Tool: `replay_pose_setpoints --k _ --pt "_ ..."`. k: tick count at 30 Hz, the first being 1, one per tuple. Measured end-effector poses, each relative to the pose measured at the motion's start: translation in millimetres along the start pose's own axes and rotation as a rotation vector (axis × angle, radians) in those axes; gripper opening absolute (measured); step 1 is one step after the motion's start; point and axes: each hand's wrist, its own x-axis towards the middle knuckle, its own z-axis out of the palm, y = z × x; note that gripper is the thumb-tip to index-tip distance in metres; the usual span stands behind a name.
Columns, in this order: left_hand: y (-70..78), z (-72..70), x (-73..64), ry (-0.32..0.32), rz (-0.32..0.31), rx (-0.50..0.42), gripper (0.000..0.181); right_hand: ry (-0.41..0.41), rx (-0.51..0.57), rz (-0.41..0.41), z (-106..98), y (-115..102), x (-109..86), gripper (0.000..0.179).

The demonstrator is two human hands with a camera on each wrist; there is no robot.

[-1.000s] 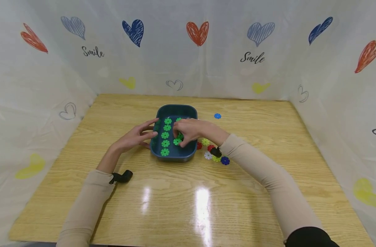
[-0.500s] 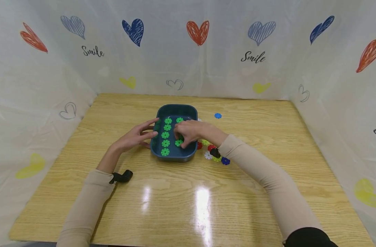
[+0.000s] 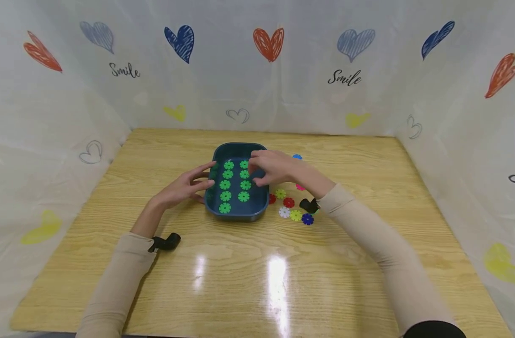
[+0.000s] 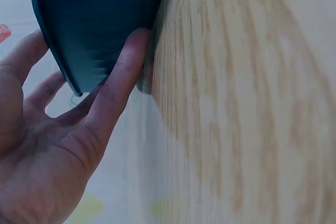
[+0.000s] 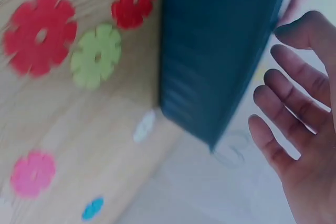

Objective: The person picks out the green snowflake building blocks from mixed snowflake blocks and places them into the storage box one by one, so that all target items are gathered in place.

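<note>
A dark blue-green rectangular tub (image 3: 236, 217) stands on the table. Inside it, several green notched flower-shaped discs (image 3: 225, 185) lie in two columns. My left hand (image 3: 185, 188) rests against the tub's left side with its fingers spread; the left wrist view shows the thumb and fingertips along the outer wall (image 4: 100, 19). Over the tub's right rim hovers my right hand (image 3: 274, 166), its fingers loosely bent. In the right wrist view nothing shows between those fingers (image 5: 286, 114). The right hand covers part of the tub's upper right corner.
Right of the tub, flower discs lie scattered: red (image 3: 288, 203), yellow (image 3: 296, 215), white (image 3: 284, 212), dark blue (image 3: 307, 219) and pink (image 3: 300, 187). A light blue disc (image 3: 297, 157) lies farther back. A white curtain with printed hearts (image 3: 269, 44) rises behind the wooden table (image 3: 236, 272).
My right hand has lifted from the green discs in the right column and moved up and right toward the tub's rim, uncovering that column. My left hand keeps its place.
</note>
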Motion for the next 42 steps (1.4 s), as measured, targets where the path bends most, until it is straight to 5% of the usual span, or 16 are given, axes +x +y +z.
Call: replay_pose_setpoints --k 7,21,42 --pt "-1.7 -1.9 -3.0 0.012 -0.01 0.017 0.07 0.069 0.005 0.021 -5.6 11.8 -44.2 0.022" --pt "-3.6 -0.9 -6.4 0.016 0.001 0.026 0.068 -0.074 0.158 0.104 17.6 34.3 -112.8 0.03" --pt "-0.9 -0.3 -0.3 0.009 0.001 0.029 0.067 -0.064 0.272 0.091 45.3 56.0 -152.8 0.029"
